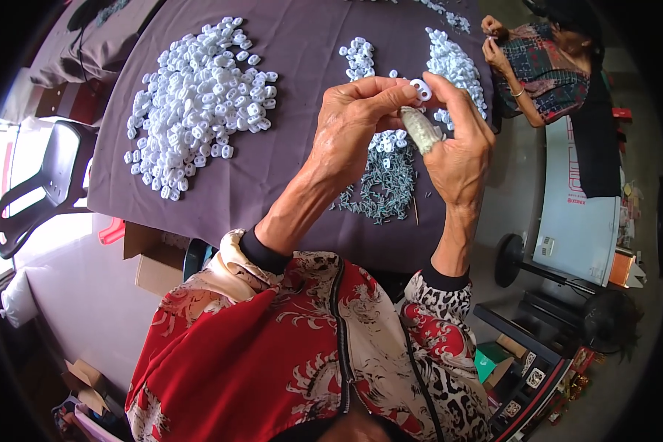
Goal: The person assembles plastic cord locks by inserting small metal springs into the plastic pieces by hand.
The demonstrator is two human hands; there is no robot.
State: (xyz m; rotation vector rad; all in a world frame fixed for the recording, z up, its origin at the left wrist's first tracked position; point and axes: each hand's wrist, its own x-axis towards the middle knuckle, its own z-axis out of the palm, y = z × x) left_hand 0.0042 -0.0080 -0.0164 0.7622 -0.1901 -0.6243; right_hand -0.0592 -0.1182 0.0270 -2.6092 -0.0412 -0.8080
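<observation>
Between the thumb and forefinger of my left hand (353,114) is pinched a small white plastic piece with two dark holes (421,90). My right hand (460,151) meets it from the other side, its forefinger curled against the piece's edge. A pale wrapping (421,130) covers the right thumb just below. Both hands are raised above the purple-brown tablecloth (302,66). Under them, partly hidden, lie a heap of small grey screws (383,184) and several more white pieces (389,138). A thin wooden stick (416,211) lies beside the screws.
A large heap of white pieces (199,103) covers the table's left part. Smaller heaps (359,57) (453,62) lie farther off. Across the right edge sits another person (545,70), hands raised. A black chair (51,177) and a cardboard box (158,261) stand at the left.
</observation>
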